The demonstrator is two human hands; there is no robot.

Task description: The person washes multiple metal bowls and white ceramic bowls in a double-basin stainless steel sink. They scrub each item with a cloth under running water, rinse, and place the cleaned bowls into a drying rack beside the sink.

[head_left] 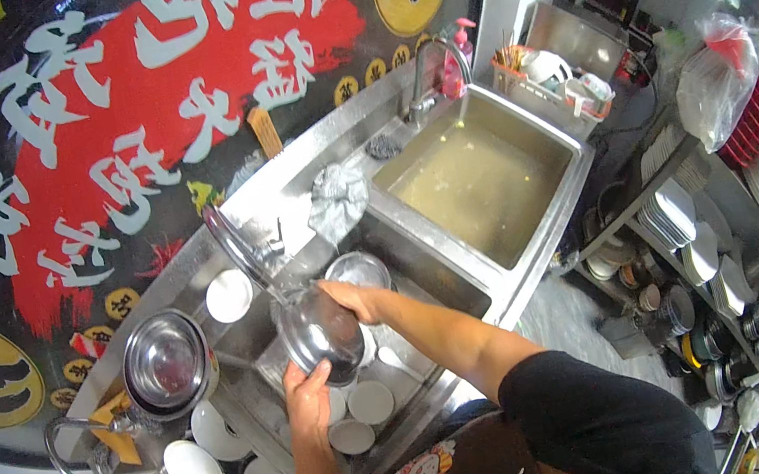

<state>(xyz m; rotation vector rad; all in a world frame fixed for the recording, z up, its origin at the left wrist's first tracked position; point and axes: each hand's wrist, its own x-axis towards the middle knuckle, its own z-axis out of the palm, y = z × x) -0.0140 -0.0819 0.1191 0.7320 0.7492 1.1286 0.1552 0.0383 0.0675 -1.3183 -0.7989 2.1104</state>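
A shiny metal bowl [322,323] is tilted on its side over the middle sink [434,285], under the curved faucet [232,237]. My left hand [307,392] grips its lower rim, with the thumb on the metal. At the upper right side, my right hand [350,301] holds the bowl too, its fingers partly hidden. Below the bowl lie small pale dishes [370,402] and a white spoon [400,363]. Another metal bowl [358,271] sits behind my right hand.
Cloudy water fills the right sink [483,188]. Stacked metal bowls [165,363] and a white bowl [229,295] stand on the ledge. The left sink holds white dishes [194,470]. Shelves of plates [668,216] line the right. A basket [513,71] and pink pump bottle [456,66] stand behind.
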